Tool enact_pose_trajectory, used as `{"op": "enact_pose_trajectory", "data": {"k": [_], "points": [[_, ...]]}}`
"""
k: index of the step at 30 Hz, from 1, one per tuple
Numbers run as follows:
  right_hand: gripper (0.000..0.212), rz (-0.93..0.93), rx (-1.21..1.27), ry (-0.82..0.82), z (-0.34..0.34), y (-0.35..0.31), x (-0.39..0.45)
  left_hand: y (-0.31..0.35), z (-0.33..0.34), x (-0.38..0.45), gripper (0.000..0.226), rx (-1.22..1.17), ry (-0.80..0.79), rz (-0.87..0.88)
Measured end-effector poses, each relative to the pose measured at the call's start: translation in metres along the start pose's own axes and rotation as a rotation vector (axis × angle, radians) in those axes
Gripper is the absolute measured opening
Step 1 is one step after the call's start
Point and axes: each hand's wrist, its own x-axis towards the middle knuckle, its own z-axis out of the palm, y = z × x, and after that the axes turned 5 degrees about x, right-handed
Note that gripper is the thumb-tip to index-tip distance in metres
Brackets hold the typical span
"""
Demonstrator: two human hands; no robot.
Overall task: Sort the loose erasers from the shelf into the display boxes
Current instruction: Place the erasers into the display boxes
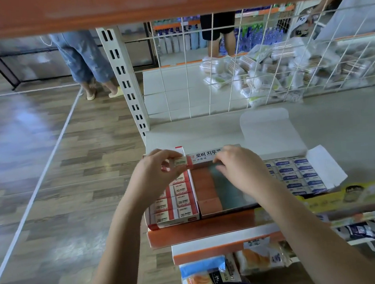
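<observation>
Eraser (pixel 180 161) sits pinched in the left hand (pixel 160 174), just above the far end of the red box (pixel 176 202), long axis lying left-right like the rows beneath. Lower it flat into the gap. Right hand (pixel 239 171) rests, fingers curled, on the middle box (pixel 223 188); whether it grips anything I cannot tell.

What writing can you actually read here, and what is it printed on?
"2B": on the red-and-white erasers in the left display box.
"로버 지우개": on the raised flap of the middle box; its last letter is half hidden.
Too blurred to read: the blue-labelled erasers, the eraser pinched by the left hand, the yellow shelf strip.
</observation>
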Motion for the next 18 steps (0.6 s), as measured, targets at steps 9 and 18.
{"op": "enact_pose_trajectory", "data": {"k": [9, 18], "points": [[0.021, 0.007, 0.036, 0.024, 0.001, -0.015, 0.002, -0.025, -0.025, -0.011, 0.035, 0.149, 0.119, -0.041], [0.028, 0.016, 0.108, -0.016, 0.004, -0.045, 0.006, -0.015, 0.001, 0.006, 0.037, 0.393, 0.088, 0.020]]}}
